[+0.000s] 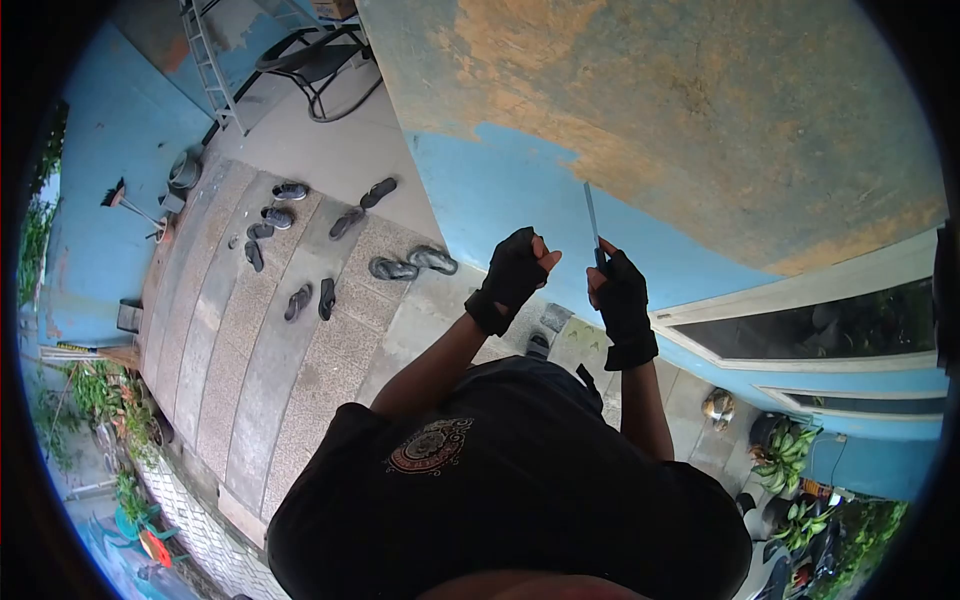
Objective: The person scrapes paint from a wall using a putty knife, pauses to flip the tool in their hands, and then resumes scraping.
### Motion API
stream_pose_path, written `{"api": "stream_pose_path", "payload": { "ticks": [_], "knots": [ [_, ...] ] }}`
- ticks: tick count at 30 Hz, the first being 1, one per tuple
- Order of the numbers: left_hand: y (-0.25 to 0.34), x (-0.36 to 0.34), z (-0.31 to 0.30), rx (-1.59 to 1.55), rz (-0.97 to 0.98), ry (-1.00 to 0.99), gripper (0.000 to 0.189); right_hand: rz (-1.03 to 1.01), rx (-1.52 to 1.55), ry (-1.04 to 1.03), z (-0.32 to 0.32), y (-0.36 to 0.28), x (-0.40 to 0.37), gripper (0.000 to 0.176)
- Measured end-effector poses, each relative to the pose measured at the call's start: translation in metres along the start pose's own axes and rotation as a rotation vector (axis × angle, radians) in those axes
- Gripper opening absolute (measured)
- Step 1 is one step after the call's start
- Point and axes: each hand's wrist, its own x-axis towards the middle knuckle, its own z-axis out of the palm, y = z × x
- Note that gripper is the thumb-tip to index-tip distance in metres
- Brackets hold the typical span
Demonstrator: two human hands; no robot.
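The right hand (624,292), in a black fingerless glove, is closing its fingers around the dark handle of a slim, long-bladed tool (593,215). The tool is rising from the top of the fist, its narrow blade pointing away from the body and leaning slightly left. The left hand (513,272), gloved the same way, is curling into a fist just left of the tool, apart from it; whether anything is tucked inside, I cannot tell.

Beyond both hands, a blue wall (470,180) is running across the view, with a large rough tan patch (660,110) covering much of it. The blade's tip is appearing against the patch's lower edge; whether it is touching, I cannot tell. A pale-framed window (800,318) is sitting in the wall to the right.

Below, a paved floor (345,365) is stretching leftward, where dark sandals (327,299) are lying scattered. Farther off, a black chair (318,62) and a ladder (205,65) are standing, and a broom (135,208) is leaning near the far-left wall. Leafy plants (785,458) are growing at lower right.
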Motion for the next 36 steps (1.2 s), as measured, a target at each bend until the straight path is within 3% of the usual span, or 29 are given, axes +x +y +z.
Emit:
{"api": "stream_pose_path", "payload": {
  "ticks": [3, 5, 7, 9, 11, 13, 15, 16, 17, 19, 21, 23, 27, 29, 32, 34, 36],
  "knots": [
    [-0.013, 0.013, 0.023, -0.206, -0.084, 0.084, 0.033, -0.009, 0.061, -0.043, -0.029, -0.003, 0.016, 0.050],
    [-0.034, 0.018, 0.034, -0.157, -0.008, 0.167, 0.018, -0.002, 0.012, -0.100, -0.044, 0.001, 0.027, 0.049],
    [-0.009, 0.016, 0.053, -0.170, -0.081, 0.187, 0.011, -0.039, -0.129, -0.143, -0.054, 0.006, 0.036, 0.049],
    [-0.006, 0.015, 0.065, -0.181, -0.159, 0.199, 0.015, -0.019, -0.084, -0.198, -0.062, 0.013, 0.044, 0.049],
    [-0.014, 0.022, 0.078, -0.265, -0.163, 0.142, 0.032, -0.001, -0.036, -0.239, -0.066, 0.019, 0.052, 0.048],
    [-0.030, 0.035, 0.095, -0.276, -0.166, 0.119, 0.031, 0.166, 0.192, -0.328, -0.068, 0.021, 0.060, 0.048],
    [-0.046, 0.056, 0.109, -0.486, -0.146, 0.072, 0.036, 0.205, 0.208, -0.375, -0.065, 0.030, 0.069, 0.046],
    [-0.046, 0.060, 0.099, -0.464, -0.205, -0.102, 0.043, 0.240, 0.227, -0.409, -0.063, 0.033, 0.073, 0.044],
    [-0.047, 0.068, 0.102, -0.475, -0.203, -0.093, 0.043, 0.245, 0.215, -0.417, -0.062, 0.035, 0.075, 0.044],
    [-0.049, 0.085, 0.115, -0.958, -0.253, -0.045, 0.049, 0.115, 0.119, -0.416, -0.058, 0.033, 0.078, 0.047],
    [-0.064, 0.099, 0.115, -0.955, -0.200, -0.066, 0.050, 0.133, 0.128, -0.370, -0.057, 0.041, 0.085, 0.039],
    [-0.074, 0.106, 0.121, -1.090, -0.174, -0.026, 0.050, 0.018, -0.189, -0.349, -0.061, 0.050, 0.098, 0.033],
    [-0.077, 0.111, 0.120, -1.150, -0.111, 0.020, 0.050, -0.071, -0.221, -0.319, -0.053, 0.059, 0.107, 0.022],
    [-0.076, 0.110, 0.120, -1.210, -0.112, -0.039, 0.051, -0.333, -0.453, -0.223, -0.051, 0.072, 0.105, 0.025],
    [-0.075, 0.110, 0.121, -1.292, -0.126, -0.191, 0.053, -0.314, -0.440, -0.230, -0.052, 0.049, 0.093, 0.032],
    [-0.068, 0.110, 0.113, -1.268, -0.148, -0.107, 0.053, -0.285, -0.456, -0.230, -0.053, 0.052, 0.094, 0.034],
    [-0.067, 0.113, 0.108, -1.237, -0.171, -0.024, 0.052, -0.119, -0.235, -0.300, -0.049, 0.054, 0.099, 0.011]
  ]
}}
